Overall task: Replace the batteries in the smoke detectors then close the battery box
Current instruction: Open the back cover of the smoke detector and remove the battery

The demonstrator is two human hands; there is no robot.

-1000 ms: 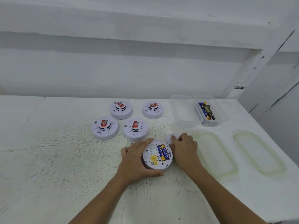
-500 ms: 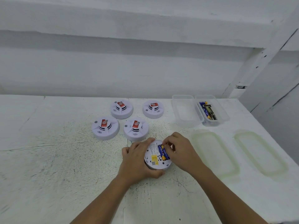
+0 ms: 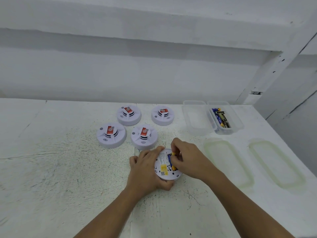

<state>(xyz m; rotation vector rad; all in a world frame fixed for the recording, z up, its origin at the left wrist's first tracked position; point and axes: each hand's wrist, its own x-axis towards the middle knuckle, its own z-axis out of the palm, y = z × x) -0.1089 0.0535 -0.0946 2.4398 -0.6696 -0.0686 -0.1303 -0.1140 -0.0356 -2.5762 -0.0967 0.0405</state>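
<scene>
White plastic with a yellow label is shown at the middle of the table (image 3: 60, 169), where an overturned smoke detector (image 3: 164, 170) is laid with its back side up. It is gripped by the left hand (image 3: 145, 170): the thumb is curled round the near edge and the index finger is bent over the far edge. A blue battery (image 3: 169, 158) with yellow ends is seen in the open compartment on the back. It is pinched by the right hand (image 3: 190, 162), whose thumb and curled fingers are closed on it from the right side. How deep the battery is seated cannot be told, because it is partly hidden by the fingers.

Four other smoke detectors (image 3: 144, 136) are set upright behind the hands in two rows, each with a red sticker on top. At the far right, the clear battery box (image 3: 237, 122) is placed with its top open, and loose batteries (image 3: 221, 118) are lying inside it. A second clear box (image 3: 186, 114) is touching it on the left. Two translucent lids (image 3: 228, 162) are laid flat on the table, nearer than the boxes and apart from each other.
</scene>
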